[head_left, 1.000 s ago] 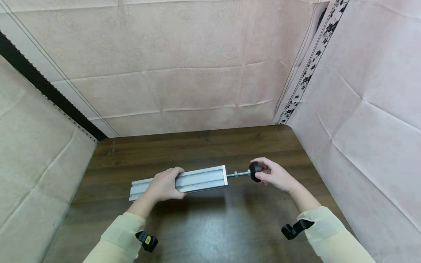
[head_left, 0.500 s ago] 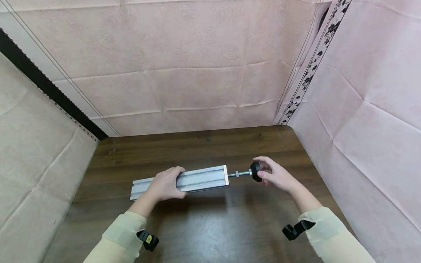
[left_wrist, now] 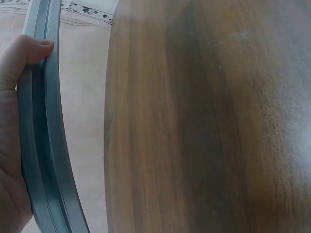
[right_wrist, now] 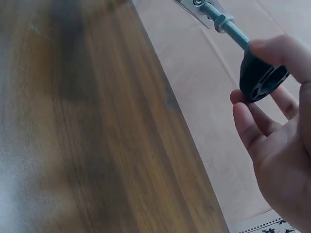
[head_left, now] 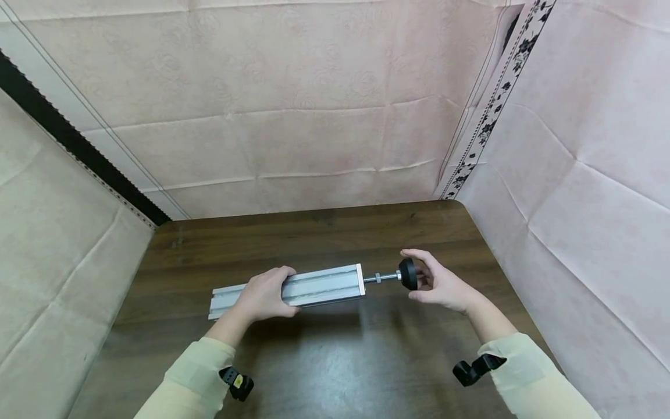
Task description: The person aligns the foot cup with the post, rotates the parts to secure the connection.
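Observation:
A silver aluminium profile (head_left: pixel 321 285) with grooves along its length is held above the table, tilted slightly up to the right. My left hand (head_left: pixel 266 293) grips it near its middle; in the left wrist view the thumb (left_wrist: pixel 39 48) lies across the grooved side. From the profile's right end plate a threaded rod with nuts (head_left: pixel 381 277) sticks out, ending in a black levelling foot (head_left: pixel 407 274). Around that foot curl the fingers of my right hand (head_left: pixel 437 283), loosely, with the thumb lower. In the right wrist view, fingertips meet the edge of the foot (right_wrist: pixel 255 80).
Below the hands is a dark wooden table (head_left: pixel 335 361). Pale patterned cloth (head_left: pixel 314 116) hangs behind it and on both sides. Each sleeve carries a small black wrist device, on the left (head_left: pixel 238 384) and on the right (head_left: pixel 476 368).
My right thumb has moved down off the front of the levelling foot, and the fingers have spread wider around it. The left hand and the profile stay nearly still.

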### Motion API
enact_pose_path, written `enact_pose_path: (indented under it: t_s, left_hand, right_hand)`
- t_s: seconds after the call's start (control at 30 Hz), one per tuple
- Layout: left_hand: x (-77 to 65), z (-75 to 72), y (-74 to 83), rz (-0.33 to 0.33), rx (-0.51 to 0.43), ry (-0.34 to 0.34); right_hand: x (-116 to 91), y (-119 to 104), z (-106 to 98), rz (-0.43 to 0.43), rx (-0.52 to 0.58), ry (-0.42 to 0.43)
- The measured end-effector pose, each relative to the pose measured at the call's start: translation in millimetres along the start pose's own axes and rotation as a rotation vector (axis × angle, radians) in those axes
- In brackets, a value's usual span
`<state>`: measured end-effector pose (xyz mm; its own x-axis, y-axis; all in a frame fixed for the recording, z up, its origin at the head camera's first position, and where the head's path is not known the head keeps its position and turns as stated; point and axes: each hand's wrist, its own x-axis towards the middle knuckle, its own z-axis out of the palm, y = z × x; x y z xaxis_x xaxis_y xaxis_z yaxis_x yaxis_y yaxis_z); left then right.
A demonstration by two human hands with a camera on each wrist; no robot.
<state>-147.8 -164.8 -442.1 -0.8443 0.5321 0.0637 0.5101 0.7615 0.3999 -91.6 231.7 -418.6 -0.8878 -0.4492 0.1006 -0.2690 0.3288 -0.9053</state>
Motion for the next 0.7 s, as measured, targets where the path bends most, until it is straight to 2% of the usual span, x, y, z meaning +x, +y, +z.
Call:
enact_pose_path:
  t_s: [0.17, 0.4, 0.57, 0.7]
  left_hand:
    - [2.4, -1.3, 1.3, -0.008, -0.002, -0.007]
    - [2.3, -1.1, 0.1, -0.006, -0.010, -0.011]
    - [3.1, -0.3, -2.3, 0.027, -0.002, 0.020]
    - [3.1, -0.1, -3.3, 0.023, 0.002, 0.016]
  right_hand:
    - [-0.2, -0.8, 0.5, 0.035, 0.007, 0.006]
    - [0.2, -0.9, 1.1, 0.042, 0.035, 0.006]
    - [1.4, 0.7, 1.8, 0.015, 0.075, 0.002]
    - [2.5, 2.3, 2.3, 0.014, 0.104, 0.003]
